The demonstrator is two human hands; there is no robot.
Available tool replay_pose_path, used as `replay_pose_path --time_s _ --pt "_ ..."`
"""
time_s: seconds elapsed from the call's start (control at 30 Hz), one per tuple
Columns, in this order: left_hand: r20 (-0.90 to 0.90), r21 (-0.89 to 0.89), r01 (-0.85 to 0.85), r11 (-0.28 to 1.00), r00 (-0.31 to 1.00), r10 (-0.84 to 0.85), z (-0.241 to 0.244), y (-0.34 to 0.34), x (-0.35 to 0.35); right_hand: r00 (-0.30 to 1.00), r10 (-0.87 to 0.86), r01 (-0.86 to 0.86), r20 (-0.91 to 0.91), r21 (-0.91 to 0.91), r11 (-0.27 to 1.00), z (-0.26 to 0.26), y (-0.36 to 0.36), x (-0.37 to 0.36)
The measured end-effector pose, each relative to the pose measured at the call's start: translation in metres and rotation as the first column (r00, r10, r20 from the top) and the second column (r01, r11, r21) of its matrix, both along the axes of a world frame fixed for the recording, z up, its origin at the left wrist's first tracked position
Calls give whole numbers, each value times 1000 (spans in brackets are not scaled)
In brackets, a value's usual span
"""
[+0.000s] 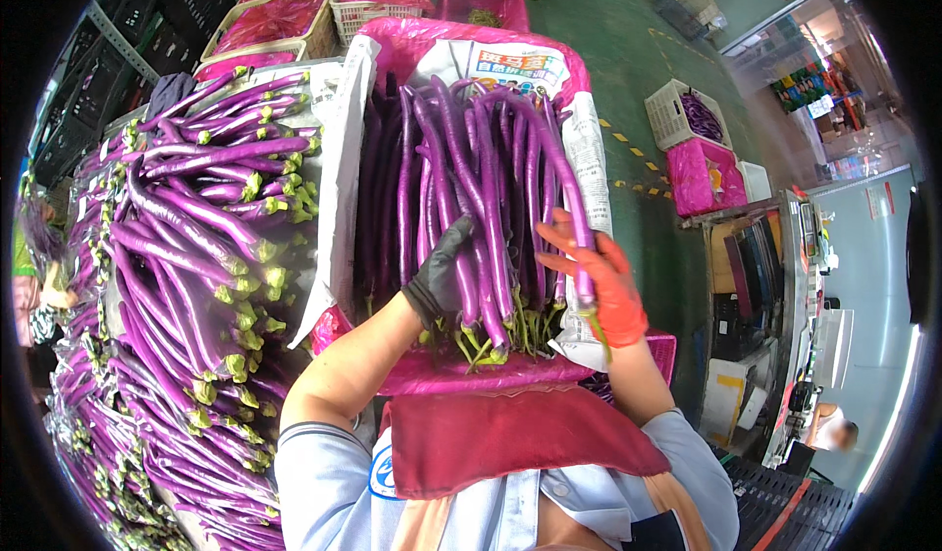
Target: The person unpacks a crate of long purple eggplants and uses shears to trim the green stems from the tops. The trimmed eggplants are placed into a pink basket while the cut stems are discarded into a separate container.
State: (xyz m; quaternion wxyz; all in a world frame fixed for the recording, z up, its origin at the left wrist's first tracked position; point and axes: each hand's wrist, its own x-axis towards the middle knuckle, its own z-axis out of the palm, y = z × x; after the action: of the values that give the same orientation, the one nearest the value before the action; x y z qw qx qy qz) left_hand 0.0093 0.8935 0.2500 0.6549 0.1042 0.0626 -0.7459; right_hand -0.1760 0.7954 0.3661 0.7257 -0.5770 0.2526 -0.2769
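Long purple eggplants lie lengthwise in a crate lined with pink plastic and newspaper, their green stems toward me. My left hand, in a black glove, rests on the eggplants in the middle of the crate, its fingers curved against them; whether it grips one I cannot tell. In a red-orange glove, my right hand holds one long eggplant near its stem end, at the crate's right side. That eggplant's far end reaches over the others.
Many loose eggplants are heaped on a table at the left. Covered crates stand beyond. At the right are a white crate of eggplants and a shelf unit. One person is at far right, another at far left.
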Motion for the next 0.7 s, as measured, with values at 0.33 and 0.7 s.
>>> replay_pose_path --time_s 0.33,0.7 --pt "-92 -1 38 999 995 -38 -16 -4 4 781 -444 -35 -440 -740 672 17 -99 -79" --pt "-37 143 10 990 999 -4 1 1 3 855 216 -370 -472 -263 891 -55 -26 12"
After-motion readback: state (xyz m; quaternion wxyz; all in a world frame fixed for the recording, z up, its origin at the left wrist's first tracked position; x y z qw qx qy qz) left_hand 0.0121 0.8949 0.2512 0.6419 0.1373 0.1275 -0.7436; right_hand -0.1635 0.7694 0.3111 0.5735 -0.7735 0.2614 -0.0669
